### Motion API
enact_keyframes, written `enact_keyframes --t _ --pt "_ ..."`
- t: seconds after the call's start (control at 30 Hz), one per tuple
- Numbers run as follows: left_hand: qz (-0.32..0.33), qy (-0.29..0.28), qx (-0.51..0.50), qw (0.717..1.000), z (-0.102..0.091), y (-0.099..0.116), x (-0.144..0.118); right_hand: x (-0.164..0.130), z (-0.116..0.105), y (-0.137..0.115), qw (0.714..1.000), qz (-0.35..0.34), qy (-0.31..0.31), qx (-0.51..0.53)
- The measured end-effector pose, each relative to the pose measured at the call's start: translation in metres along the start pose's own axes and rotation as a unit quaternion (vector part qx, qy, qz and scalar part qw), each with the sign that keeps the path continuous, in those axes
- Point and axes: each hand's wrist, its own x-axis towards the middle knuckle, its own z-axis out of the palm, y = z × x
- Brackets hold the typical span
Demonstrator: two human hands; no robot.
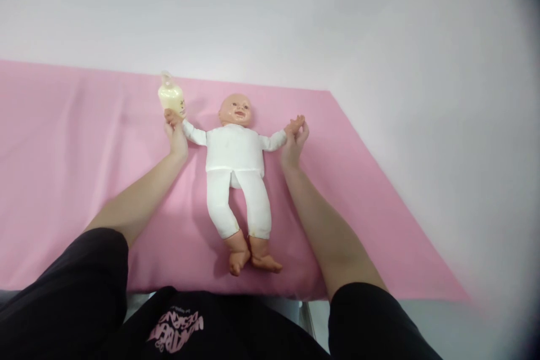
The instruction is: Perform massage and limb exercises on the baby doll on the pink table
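Left fingers [169, 130], right fingers [304, 134] pinching smooth hands [294, 124] of doll [235, 149]; creased cloth [101, 129] beneath.

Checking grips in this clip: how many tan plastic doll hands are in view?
2: one tan plastic doll hand held in the person's left hand, the other doll hand in the right hand.

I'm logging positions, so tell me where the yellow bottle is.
In the head view, the yellow bottle is left of centre near the far edge of the pink cloth, just beyond the left hand.
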Motion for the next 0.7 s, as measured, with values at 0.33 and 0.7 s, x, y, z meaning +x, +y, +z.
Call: enact_keyframes --t 0.33,0.7 --pt "0.273 -0.278 0.257 0.884 0.015 0.051 -0.043 -0.030 0.023 -0.058 0.899 -0.231 -0.304 -0.215" --pt "0.255 -0.207 0.189 0.925 0.014 0.045 -0.037 -0.027 0.021 -0.049 0.941 -0.186 -0.234 -0.161"
